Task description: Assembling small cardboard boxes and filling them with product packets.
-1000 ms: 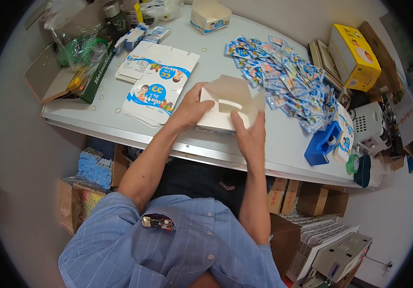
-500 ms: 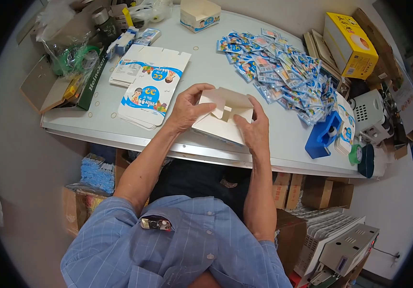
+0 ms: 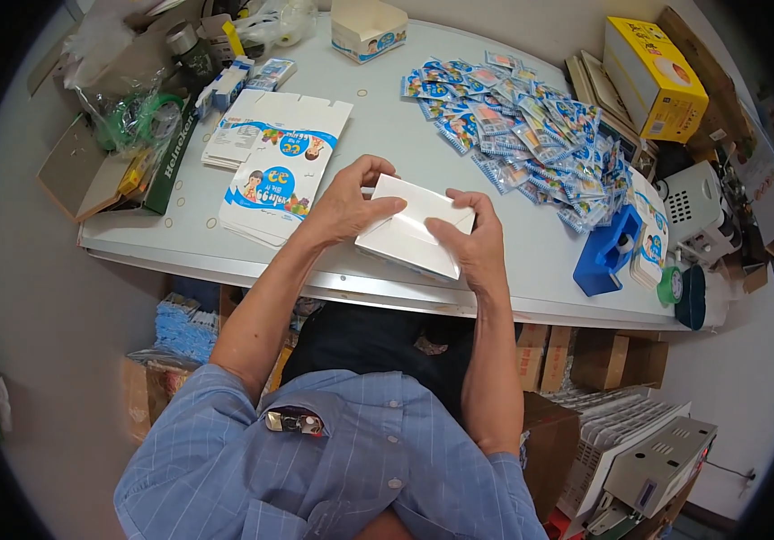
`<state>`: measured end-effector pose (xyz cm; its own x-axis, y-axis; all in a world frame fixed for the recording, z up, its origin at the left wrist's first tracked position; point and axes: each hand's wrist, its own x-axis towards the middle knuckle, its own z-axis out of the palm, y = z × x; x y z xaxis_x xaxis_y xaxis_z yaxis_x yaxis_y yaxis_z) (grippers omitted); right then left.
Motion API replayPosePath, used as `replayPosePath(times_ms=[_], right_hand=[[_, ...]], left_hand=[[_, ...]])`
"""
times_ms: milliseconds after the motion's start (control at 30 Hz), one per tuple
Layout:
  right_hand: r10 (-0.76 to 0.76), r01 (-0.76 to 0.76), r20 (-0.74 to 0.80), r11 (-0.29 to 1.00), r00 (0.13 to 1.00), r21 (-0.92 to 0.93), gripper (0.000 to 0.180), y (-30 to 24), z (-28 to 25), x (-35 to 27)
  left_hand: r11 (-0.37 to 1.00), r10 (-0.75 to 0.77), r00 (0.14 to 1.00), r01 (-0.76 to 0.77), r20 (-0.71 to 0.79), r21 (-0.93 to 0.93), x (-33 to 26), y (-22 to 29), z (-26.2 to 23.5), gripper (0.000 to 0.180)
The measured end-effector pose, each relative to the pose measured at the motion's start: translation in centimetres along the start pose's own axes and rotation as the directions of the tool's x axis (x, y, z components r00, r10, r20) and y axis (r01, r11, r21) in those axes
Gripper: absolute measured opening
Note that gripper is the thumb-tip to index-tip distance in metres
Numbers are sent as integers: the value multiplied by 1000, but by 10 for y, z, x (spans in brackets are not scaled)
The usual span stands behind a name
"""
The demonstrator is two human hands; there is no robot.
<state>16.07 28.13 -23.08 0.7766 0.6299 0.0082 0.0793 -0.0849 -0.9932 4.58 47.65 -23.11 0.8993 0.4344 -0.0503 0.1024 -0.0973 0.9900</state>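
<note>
left hand (image 3: 346, 202) + right hand (image 3: 475, 241) | both pinching one white folded cardboard carton (image 3: 412, 227) (centre frame) | two flat printed carton stacks (image 3: 274, 162) upper left

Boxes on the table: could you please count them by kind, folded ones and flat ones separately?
White box held in both hands: 1
Open white box at the far edge: 1
Yellow box at the right: 1
Stacks of flat printed box blanks: 2
Total: 5

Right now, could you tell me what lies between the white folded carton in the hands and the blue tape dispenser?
In the head view, only bare grey tabletop separates the white folded carton from the blue tape dispenser.
</note>
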Motion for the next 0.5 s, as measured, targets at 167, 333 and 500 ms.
replayPosePath(times_ms=[167, 333, 500], right_hand=[[83, -83, -16, 932, 996, -354, 70, -15, -7, 1], [-39, 50, 49, 968, 998, -246, 65, 0, -8, 2], [52, 94, -276, 867, 960, 489, 60, 43, -13, -22]], left_hand=[[947, -107, 984, 56, 145, 315, 8, 11, 4, 32], [958, -182, 981, 192, 65, -213, -4, -6, 11, 36], [963, -160, 986, 167, 50, -213, -5, -14, 12, 40]])
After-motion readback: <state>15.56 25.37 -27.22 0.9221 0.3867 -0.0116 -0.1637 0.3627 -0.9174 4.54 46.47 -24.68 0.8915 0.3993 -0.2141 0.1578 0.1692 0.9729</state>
